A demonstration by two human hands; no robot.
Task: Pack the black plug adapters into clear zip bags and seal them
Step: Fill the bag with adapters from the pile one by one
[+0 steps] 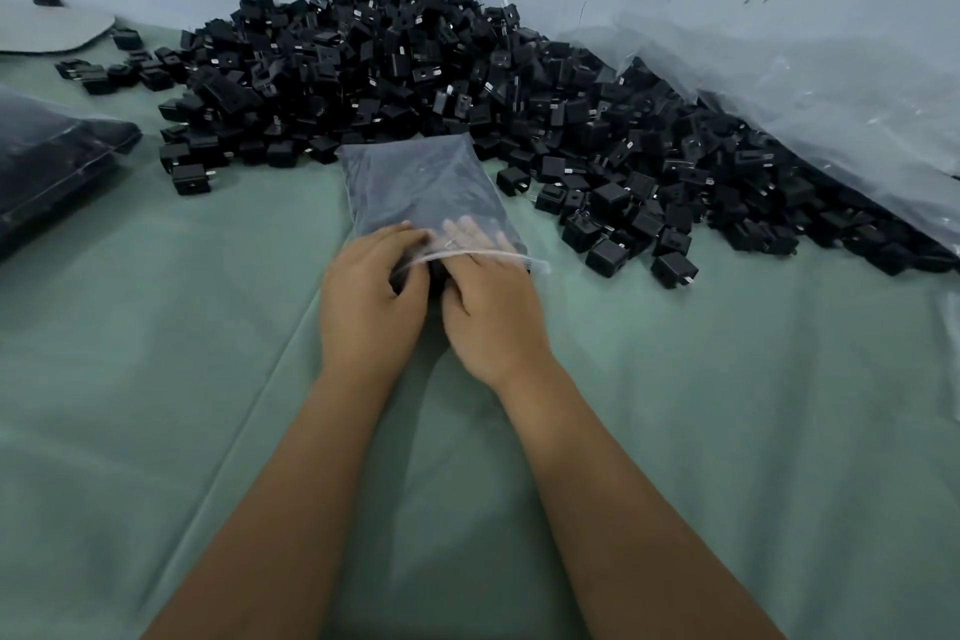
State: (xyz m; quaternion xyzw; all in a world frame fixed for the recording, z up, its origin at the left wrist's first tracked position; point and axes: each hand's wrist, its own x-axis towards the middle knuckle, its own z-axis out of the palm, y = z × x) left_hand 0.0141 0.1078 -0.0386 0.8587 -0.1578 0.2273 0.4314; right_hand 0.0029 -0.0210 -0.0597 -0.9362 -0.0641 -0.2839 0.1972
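— Where's your bag?
— The zip bag (426,187) lies on the counter (727,379) by the adapter pile (415,68); your left hand (363,291) pinches its mouth, and your right hand (488,307) reaches inside.
— Push the adapters deep, clear of the zip.

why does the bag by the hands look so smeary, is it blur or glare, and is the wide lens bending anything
Head view: mostly motion blur, smearing the right hand fingertips inside the zip bag mouth; the film only veils its dark contents, no strong glare. Head view: the left hand is sharper, and the adapter pile stays crisp. Head view: light is dim and flat with soft shadows; the wide lens stretches the forearms toward the lower edge.
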